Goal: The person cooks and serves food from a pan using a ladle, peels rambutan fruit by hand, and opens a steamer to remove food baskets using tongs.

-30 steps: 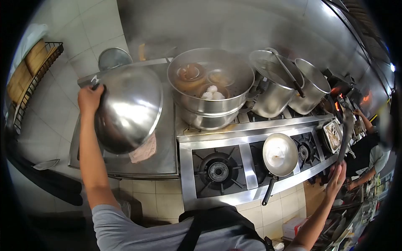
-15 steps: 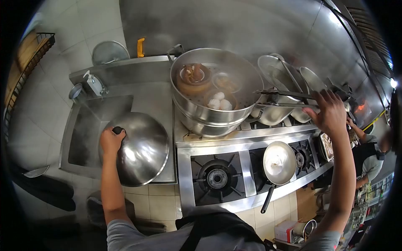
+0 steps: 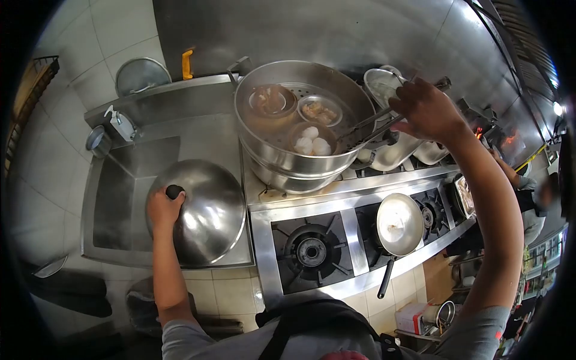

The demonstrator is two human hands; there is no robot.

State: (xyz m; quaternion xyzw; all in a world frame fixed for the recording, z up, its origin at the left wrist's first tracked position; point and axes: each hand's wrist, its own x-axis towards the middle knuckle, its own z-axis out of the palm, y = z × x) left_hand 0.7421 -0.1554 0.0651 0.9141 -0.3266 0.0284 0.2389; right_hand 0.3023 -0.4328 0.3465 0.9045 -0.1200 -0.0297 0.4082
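Observation:
My left hand (image 3: 163, 209) is closed on the black knob of a large domed metal lid (image 3: 210, 225), which rests over the counter and sink edge. My right hand (image 3: 427, 109) grips a pair of long metal tongs (image 3: 373, 125), their tips reaching inside the right rim of a big two-handled steamer pot (image 3: 264, 144). Nearest the tips is a small round basket with three white buns (image 3: 313, 143). Behind it sits a metal dish (image 3: 319, 110) of yellowish food, and at left a bamboo basket (image 3: 269, 103) with brownish food in a bowl.
A frying pan (image 3: 399, 225) sits on the stove (image 3: 348, 217) beside an uncovered burner (image 3: 311, 252). Metal bowls and pans (image 3: 387, 87) stand behind at right. A sink (image 3: 129, 204) with a soap bottle (image 3: 122, 123) is at left. Another person (image 3: 528, 210) works at far right.
My right hand has closed round the tongs and moved up and left, bringing their tips over the steamer. Steam over the food has thinned. My left hand stays on the lid knob.

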